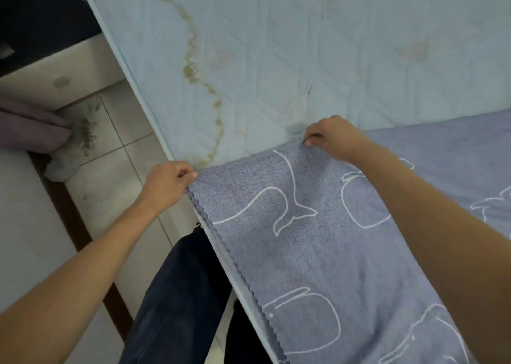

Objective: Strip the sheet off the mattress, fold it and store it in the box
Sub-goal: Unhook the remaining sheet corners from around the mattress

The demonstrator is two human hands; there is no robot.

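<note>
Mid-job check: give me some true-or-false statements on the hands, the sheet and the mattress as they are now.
1. The left hand and right hand each pinch the sheet at its edge. True.
2. The sheet covers the whole mattress. False: much of the mattress lies bare and stained.
3. The sheet is plain white. False: it is blue-grey with white whale outlines.
4. The floor beside the mattress is tiled. True.

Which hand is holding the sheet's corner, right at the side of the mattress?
The left hand, pinching the sheet corner at the side edge of the mattress. The right hand pinches the same edge farther in.
</note>
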